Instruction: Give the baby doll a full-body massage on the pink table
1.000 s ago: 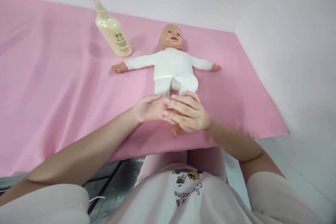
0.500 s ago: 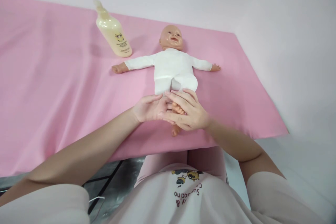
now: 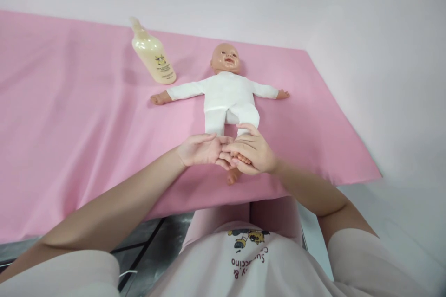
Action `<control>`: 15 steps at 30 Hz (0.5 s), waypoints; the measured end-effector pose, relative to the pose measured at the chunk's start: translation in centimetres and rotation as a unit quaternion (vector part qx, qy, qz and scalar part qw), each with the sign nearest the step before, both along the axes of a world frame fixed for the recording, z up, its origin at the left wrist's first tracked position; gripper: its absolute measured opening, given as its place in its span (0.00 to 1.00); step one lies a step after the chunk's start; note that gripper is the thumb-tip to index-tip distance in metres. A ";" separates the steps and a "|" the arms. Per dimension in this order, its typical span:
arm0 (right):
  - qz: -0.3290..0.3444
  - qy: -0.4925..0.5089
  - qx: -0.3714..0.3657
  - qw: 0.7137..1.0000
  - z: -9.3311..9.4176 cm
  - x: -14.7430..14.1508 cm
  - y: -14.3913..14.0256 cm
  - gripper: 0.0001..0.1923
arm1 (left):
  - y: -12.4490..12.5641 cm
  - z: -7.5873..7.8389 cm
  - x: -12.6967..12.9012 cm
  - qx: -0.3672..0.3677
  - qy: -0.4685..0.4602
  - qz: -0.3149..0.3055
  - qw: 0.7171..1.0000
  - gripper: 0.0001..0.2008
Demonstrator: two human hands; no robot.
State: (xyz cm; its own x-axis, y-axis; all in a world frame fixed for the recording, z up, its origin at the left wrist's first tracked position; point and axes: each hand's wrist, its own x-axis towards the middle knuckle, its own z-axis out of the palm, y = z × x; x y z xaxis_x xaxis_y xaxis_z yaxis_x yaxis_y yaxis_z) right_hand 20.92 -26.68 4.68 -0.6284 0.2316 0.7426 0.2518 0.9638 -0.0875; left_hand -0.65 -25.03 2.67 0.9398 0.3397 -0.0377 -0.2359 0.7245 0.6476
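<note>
A baby doll [image 3: 228, 95] in white clothes lies on its back on the pink cloth [image 3: 76, 120], arms spread wide, head toward the wall. My left hand [image 3: 200, 151] and my right hand [image 3: 252, 153] meet over the doll's lower legs, fingers overlapping. My right hand curls around one bare leg of the doll. My left hand rests against the legs from the left, palm turned inward. One doll foot [image 3: 232, 177] sticks out below my hands.
A cream lotion bottle [image 3: 153, 53] lies on the cloth left of the doll's head. The cloth's right edge drops off near a white surface [image 3: 383, 102]. Below the front edge are a dark floor and a cable [image 3: 128, 273].
My right hand's fingers have closed down tighter around the doll's leg. The view has tilted slightly, so doll and bottle sit a little lower in the frame.
</note>
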 end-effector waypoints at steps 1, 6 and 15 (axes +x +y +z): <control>0.001 -0.002 -0.006 1.000 0.0 0.0 0.0 0.14 | 0.0 -0.1 0.0 0.001 -0.002 -0.003 1.000 0.32; 0.019 -0.029 -0.037 0.999 0.1 0.2 0.1 0.15 | 0.0 -0.2 0.0 0.010 -0.019 -0.011 1.000 0.33; 0.039 -0.176 -0.133 0.975 0.7 0.0 0.1 0.08 | 0.7 -0.3 -0.7 0.025 0.020 -0.042 0.999 0.33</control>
State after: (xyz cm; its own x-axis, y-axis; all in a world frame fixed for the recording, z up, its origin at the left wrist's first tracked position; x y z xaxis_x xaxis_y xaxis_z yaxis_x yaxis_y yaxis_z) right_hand 20.96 -26.58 5.43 -0.8566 0.3276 0.3986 0.2382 0.9364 -0.2577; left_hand -1.35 -24.36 2.35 0.9633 0.2617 -0.0604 -0.1490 0.7079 0.6904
